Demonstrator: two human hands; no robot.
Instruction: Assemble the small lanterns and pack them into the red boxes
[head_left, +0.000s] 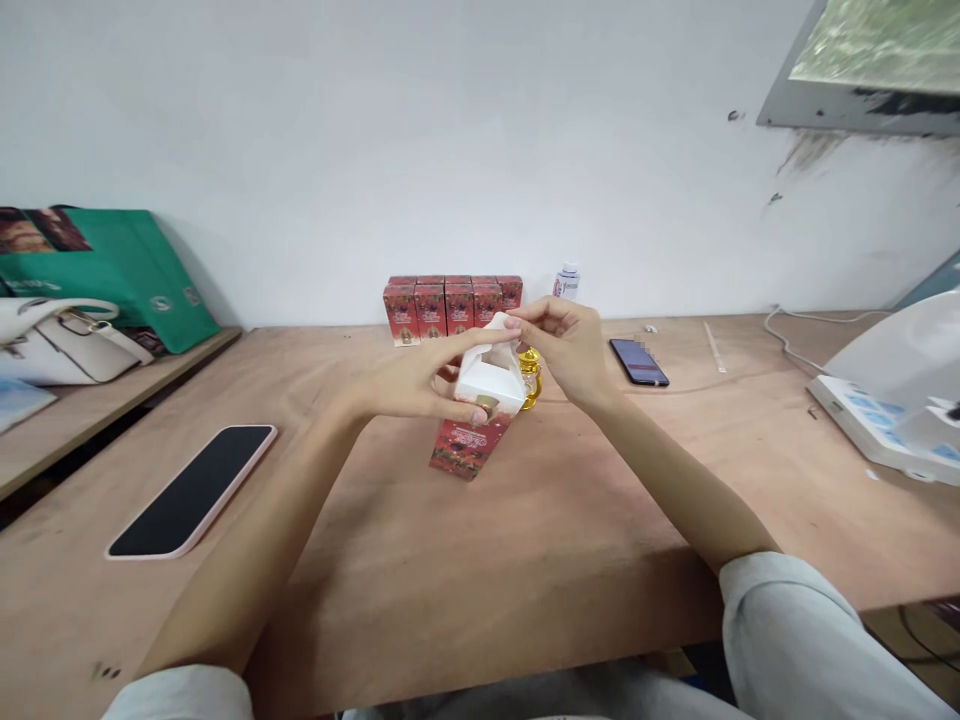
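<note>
A red printed box (pixel 471 446) with an open white top is tilted above the middle of the table. My left hand (pixel 420 378) is wrapped round its upper part, thumb on the near face and fingers on the far side. At the box's raised white flap, my right hand (pixel 566 345) has its fingertips pinched together, touching the flap's edge. A shiny gold object (pixel 531 378) stands just right of the box, partly hidden behind it and my right hand. Behind my hands, several red boxes (pixel 430 312) stand in rows by the wall.
On the wooden table (pixel 390 580), a pink-cased phone (pixel 193 492) lies left and a dark phone (pixel 638 362) right. A small bottle (pixel 566 282) stands near the wall. A white device (pixel 892 420) sits far right; a white handbag (pixel 71 345) and green bag (pixel 124 270) are far left.
</note>
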